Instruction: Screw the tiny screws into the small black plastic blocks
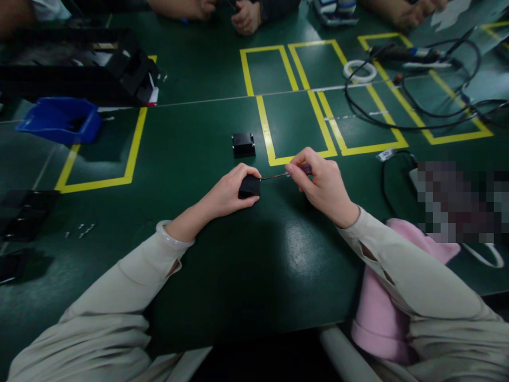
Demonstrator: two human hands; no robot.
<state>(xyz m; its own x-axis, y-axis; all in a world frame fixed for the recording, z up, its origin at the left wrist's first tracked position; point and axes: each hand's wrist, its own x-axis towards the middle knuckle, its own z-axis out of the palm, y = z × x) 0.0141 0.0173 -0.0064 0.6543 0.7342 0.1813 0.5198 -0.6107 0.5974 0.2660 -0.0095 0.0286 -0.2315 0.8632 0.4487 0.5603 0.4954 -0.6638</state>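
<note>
Near the middle of the green table, my left hand (237, 192) grips a small black box (249, 187) between thumb and fingers. My right hand (318, 178) pinches the handle of a thin screwdriver (274, 176). Its shaft points left, and the tip meets the box's right side near the upper corner; whether it sits in a screw is too small to tell. Just beyond my left hand stands a second black box (243, 144) with small shiny screws at its corners. Several small screws (81, 231) lie loose on the table at the left.
A blue bin (61, 121) and a long black tray (79, 69) are at the left back, with more black parts (26, 215) nearer. Cables (417, 127), a tape roll (359, 71) and pink cloth (382, 307) lie right. Across the table are other people's hands (246, 17).
</note>
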